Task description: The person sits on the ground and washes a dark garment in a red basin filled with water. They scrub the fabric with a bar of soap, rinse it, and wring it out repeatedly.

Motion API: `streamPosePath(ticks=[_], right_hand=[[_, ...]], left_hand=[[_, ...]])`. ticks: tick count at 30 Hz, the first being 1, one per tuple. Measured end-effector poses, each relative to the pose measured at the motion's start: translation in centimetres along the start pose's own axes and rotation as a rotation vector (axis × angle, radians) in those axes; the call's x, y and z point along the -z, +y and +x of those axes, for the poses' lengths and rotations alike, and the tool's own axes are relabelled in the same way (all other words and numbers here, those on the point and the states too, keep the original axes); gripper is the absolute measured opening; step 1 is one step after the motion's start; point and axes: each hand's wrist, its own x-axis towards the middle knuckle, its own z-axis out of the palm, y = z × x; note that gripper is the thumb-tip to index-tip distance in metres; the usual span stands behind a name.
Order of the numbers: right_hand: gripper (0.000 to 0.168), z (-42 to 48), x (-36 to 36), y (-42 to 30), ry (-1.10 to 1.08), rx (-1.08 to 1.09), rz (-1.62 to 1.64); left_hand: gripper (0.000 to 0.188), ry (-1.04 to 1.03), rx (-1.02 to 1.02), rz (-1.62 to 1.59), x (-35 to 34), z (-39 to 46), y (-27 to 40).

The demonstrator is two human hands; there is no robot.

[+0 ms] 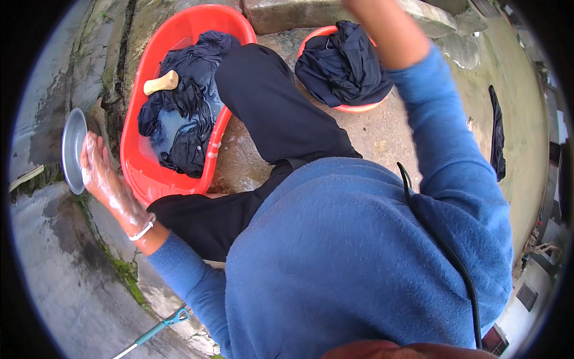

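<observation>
Soapy suds cover my left hand (96,168), which meets the near side of a shallow metal bowl (72,152) at the far left. Whether its fingers grip the bowl or only rest against it is unclear. My right forearm (390,31) is raised past the top edge, so the right hand is out of view. Between the arms, a red plastic tub (145,172) holds cloudy water and dark wet clothes (186,105). A pale, waisted block (160,83), perhaps a scrubbing brush, rests on these clothes with its underside hidden.
Dark garments (345,67) are heaped in a smaller red basin (358,107) beyond my knee. A concrete block (291,15) lines the top. Black cloth (497,134) lies on the ground at right. A teal-handled pole (154,330) stands out at lower left, near a mossy crack (123,269).
</observation>
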Motion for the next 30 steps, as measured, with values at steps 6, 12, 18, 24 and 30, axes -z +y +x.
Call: streamPosePath(ticks=[6, 12, 18, 24, 30], right_hand=[[0.055, -7.5, 19.1, 11.2, 0.354, -0.141, -0.841], [0.063, -20.9, 27.2, 21.3, -0.505, -0.514, -1.115], [0.037, -9.1, 18.9, 18.8, -0.277, -0.637, -0.655], [0.046, 4.9, -3.4, 6.4, -0.611, -0.344, -0.394], [0.068, 2.9, -23.1, 13.8, -1.359, -0.254, -0.271]], left_hand=[[0.042, -0.032, 0.156, -0.002, 4.7, -0.2, -2.1], [0.043, -0.145, 0.202, -0.034, 3.2, 1.3, -2.6], [0.043, -0.064, 0.312, -0.252, 6.9, 1.2, -4.9], [0.043, 0.068, 0.517, -0.727, 10.3, 3.1, -7.7], [0.03, 0.115, 0.461, -0.81, 10.0, 1.9, -5.9]])
